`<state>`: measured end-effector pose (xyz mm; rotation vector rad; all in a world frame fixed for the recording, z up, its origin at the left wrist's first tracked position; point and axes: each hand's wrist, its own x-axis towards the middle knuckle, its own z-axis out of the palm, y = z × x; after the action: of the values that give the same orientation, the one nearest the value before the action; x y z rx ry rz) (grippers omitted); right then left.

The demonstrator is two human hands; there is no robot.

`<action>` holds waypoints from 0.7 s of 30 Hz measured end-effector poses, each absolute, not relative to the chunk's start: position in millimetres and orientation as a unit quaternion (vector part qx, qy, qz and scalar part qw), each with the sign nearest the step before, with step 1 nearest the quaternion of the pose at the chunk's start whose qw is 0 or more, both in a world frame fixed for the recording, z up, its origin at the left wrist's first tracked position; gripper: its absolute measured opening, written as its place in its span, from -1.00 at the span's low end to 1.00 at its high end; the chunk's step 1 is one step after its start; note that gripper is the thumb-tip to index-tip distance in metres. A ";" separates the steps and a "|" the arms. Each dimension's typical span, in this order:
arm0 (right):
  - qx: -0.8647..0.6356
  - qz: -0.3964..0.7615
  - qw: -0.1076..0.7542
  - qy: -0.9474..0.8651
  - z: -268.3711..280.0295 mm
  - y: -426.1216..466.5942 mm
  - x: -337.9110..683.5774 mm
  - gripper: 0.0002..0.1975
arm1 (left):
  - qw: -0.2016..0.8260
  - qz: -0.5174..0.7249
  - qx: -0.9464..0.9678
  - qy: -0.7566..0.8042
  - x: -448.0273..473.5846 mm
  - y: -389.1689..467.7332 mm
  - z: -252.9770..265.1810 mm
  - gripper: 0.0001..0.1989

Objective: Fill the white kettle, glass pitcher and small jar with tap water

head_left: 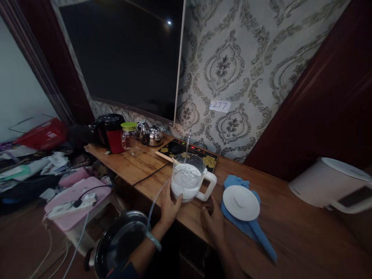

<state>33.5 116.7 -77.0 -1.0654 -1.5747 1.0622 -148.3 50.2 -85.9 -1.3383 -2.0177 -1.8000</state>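
Note:
A clear glass kettle (187,182) with a white handle and a whitish lower part holds bubbly liquid. It is near the table's front edge. My left hand (170,205) wraps round its lower left side, thumb in front; the fingers behind are partly hidden. My right hand (214,221) is just below the handle, fingers apart and holding nothing. A thin shiny spout or stream (187,145) comes down over the kettle's mouth. To the right, a white lid (241,202) with a knob lies on a blue cloth (263,238).
A black panel with gold flowers (210,159) lies behind the kettle. A green-lidded jug (129,135) and a steel teapot (154,135) stand back left. A white kettle (328,182) is at right. Below left are a dark pan (116,244) and a pink stool (75,199).

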 end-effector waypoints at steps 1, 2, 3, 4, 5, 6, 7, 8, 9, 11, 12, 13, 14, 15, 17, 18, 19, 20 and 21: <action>-0.432 0.432 0.464 -0.641 -76.6 116.2 33.3 -0.28 | 0.062 -0.596 -0.443 -0.667 -148.4 50.1 -85.9 -0.36; -0.428 0.433 0.464 -0.644 -76.3 116.0 33.1 -0.29 | 0.062 -0.597 -0.443 -0.667 -148.4 50.2 -85.9 -0.36; -0.424 0.433 0.464 -0.646 -76.3 116.1 33.1 -0.28 | 0.063 -0.598 -0.442 -0.666 -148.5 50.3 -86.1 -0.36; -0.421 0.433 0.463 -0.649 -76.7 116.6 33.2 -0.28 | 0.064 -0.599 -0.441 -0.666 -148.6 50.6 -86.5 -0.36; -0.419 0.433 0.462 -0.651 -77.4 117.3 33.3 -0.28 | 0.066 -0.600 -0.439 -0.666 -148.8 50.9 -87.1 -0.36; -0.417 0.433 0.461 -0.653 -78.5 118.3 33.5 -0.27 | 0.066 -0.601 -0.437 -0.666 -149.0 51.2 -87.7 -0.36; -0.417 0.433 0.460 -0.654 -79.6 119.2 33.7 -0.27 | 0.065 -0.602 -0.436 -0.666 -149.2 51.5 -88.2 -0.36; -0.418 0.431 0.460 -0.654 -80.7 120.1 33.8 -0.27 | 0.063 -0.603 -0.436 -0.665 -149.3 51.7 -88.7 -0.36; -0.419 0.430 0.461 -0.654 -81.7 120.7 33.8 -0.27 | 0.061 -0.603 -0.439 -0.664 -149.5 51.8 -89.0 -0.36; -0.420 0.427 0.464 -0.653 -82.6 121.1 33.7 -0.27 | 0.059 -0.603 -0.441 -0.662 -149.6 51.8 -89.3 -0.36; -0.419 0.426 0.466 -0.653 -82.4 120.9 33.5 -0.28 | 0.061 -0.602 -0.441 -0.663 -149.5 51.7 -89.2 -0.36; -0.418 0.425 0.468 -0.653 -82.0 120.5 33.2 -0.28 | 0.062 -0.602 -0.439 -0.664 -149.4 51.6 -89.0 -0.36; -0.418 0.424 0.468 -0.653 -81.3 120.0 33.0 -0.29 | 0.062 -0.602 -0.438 -0.665 -149.4 51.4 -88.9 -0.36; -0.420 0.423 0.468 -0.653 -80.6 119.5 32.8 -0.30 | 0.060 -0.602 -0.437 -0.665 -149.3 51.3 -88.6 -0.36; -0.429 0.423 0.464 -0.650 -79.7 119.0 32.5 -0.29 | 0.054 -0.602 -0.441 -0.664 -149.3 51.1 -88.2 -0.36; -0.433 0.426 0.461 -0.647 -79.6 119.1 32.4 -0.28 | 0.052 -0.601 -0.442 -0.664 -149.4 51.0 -88.0 -0.36; -0.437 0.428 0.459 -0.644 -79.8 119.4 32.4 -0.27 | 0.051 -0.600 -0.442 -0.665 -149.4 51.0 -87.8 -0.36; -0.439 0.431 0.458 -0.642 -80.2 119.8 32.5 -0.27 | 0.051 -0.598 -0.441 -0.667 -149.4 51.0 -87.5 -0.36; -0.437 0.434 0.459 -0.641 -80.8 120.3 32.6 -0.27 | 0.052 -0.598 -0.440 -0.668 -149.4 51.0 -87.2 -0.36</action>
<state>32.6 120.3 -80.8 -1.0771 -1.5779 1.0683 -149.4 51.0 -87.2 -1.3377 -2.0321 -1.8191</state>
